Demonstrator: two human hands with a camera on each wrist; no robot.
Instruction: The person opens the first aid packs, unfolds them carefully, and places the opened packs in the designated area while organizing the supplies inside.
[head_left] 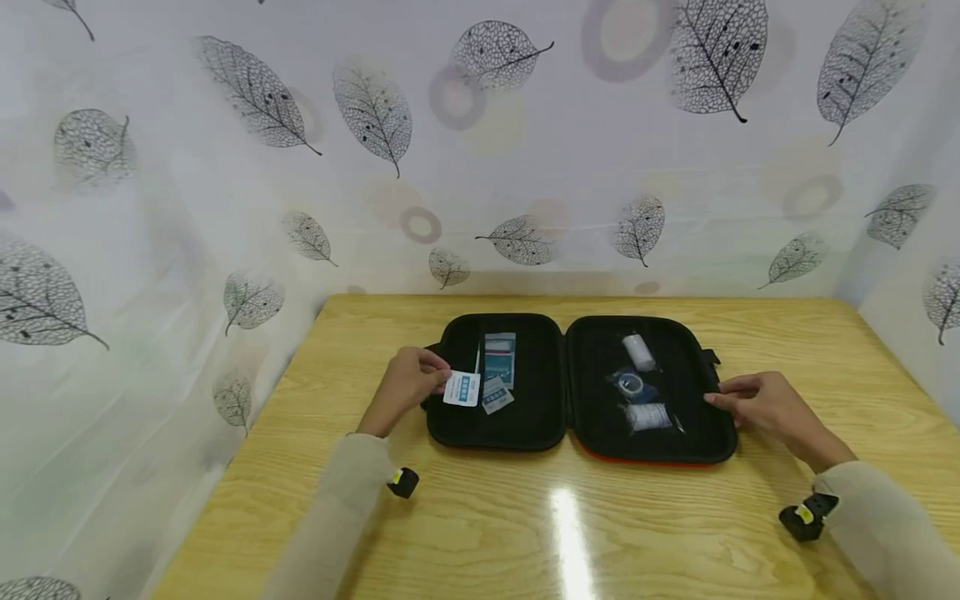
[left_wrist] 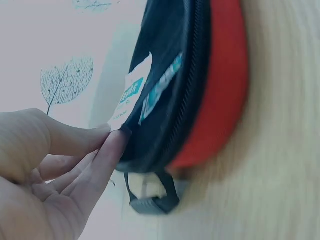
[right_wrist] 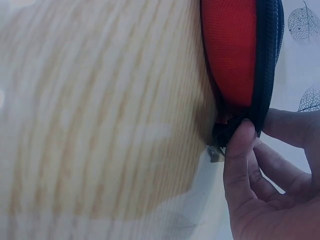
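A zip case (head_left: 536, 400), black inside and red outside, lies opened flat on the wooden table. My left hand (head_left: 414, 385) pinches a small white square packet (head_left: 462, 389) with teal print between thumb and finger, over the left half. Beneath it lie another small packet (head_left: 497, 395) and a larger teal-and-white packet (head_left: 500, 358). At the right half's outer edge, my right hand (head_left: 772, 410) grips the rim, with the thumb on the zip side (right_wrist: 265, 75). That half holds a white roll (head_left: 639, 352), a bluish wrapped roll (head_left: 630, 384) and a wrapped white bandage roll (head_left: 648, 416).
A black strap loop (left_wrist: 155, 200) sticks out from the case's left side. The wooden table (head_left: 480, 517) extends in front of the case. Behind it hangs a pale leaf-printed sheet (head_left: 480, 167).
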